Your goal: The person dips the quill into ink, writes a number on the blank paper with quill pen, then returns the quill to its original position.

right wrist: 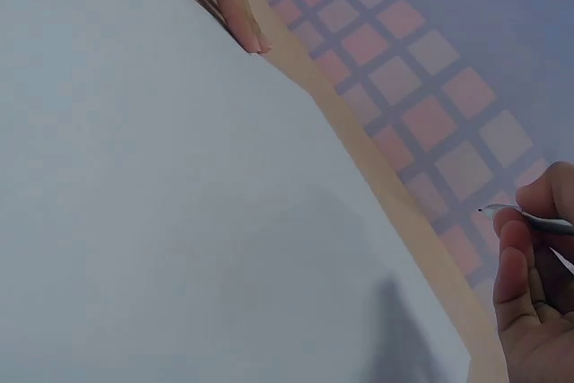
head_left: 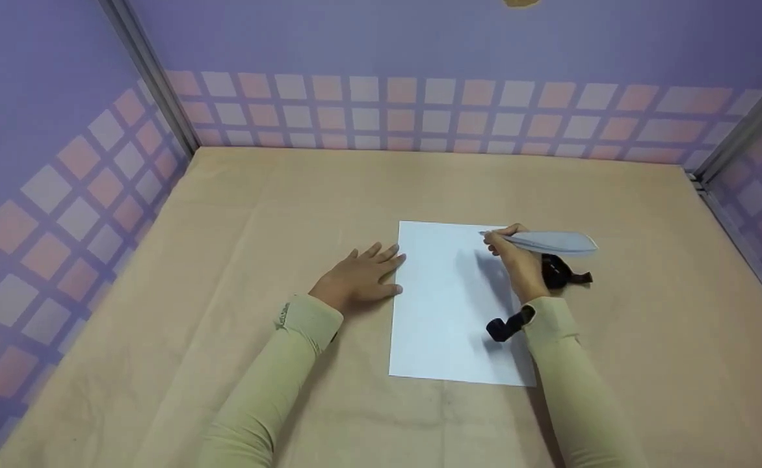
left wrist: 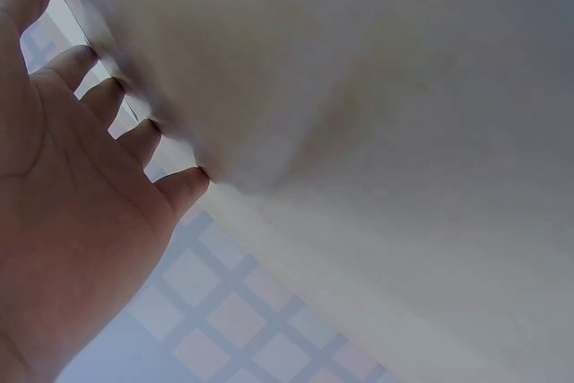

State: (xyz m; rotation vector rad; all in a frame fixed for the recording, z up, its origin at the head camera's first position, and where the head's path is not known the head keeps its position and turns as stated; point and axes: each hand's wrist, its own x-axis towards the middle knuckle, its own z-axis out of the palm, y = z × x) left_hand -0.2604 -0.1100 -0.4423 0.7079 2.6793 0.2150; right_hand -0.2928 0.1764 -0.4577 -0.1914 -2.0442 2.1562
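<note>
A white sheet of paper (head_left: 433,305) lies on the cloth-covered table. My left hand (head_left: 365,278) rests flat at the paper's left edge with fingers spread, thumb and fingertips touching the margin; the left wrist view shows its palm (left wrist: 72,186) from below. Over the paper's upper right, my right hand (head_left: 514,255) pinches a pale feather-shaped pen (head_left: 556,242) between thumb and fingers. Its feather end points right and its tip (right wrist: 489,211) points left. Both hand and pen cast a shadow on the paper, and the tip appears raised off it. No marks show on the sheet.
A beige cloth (head_left: 329,188) covers the table. Lavender walls with a pink and white checked band (head_left: 400,117) stand at the back and sides. Black gear (head_left: 555,272) sits around the right wrist, with another black piece (head_left: 503,329) over the paper.
</note>
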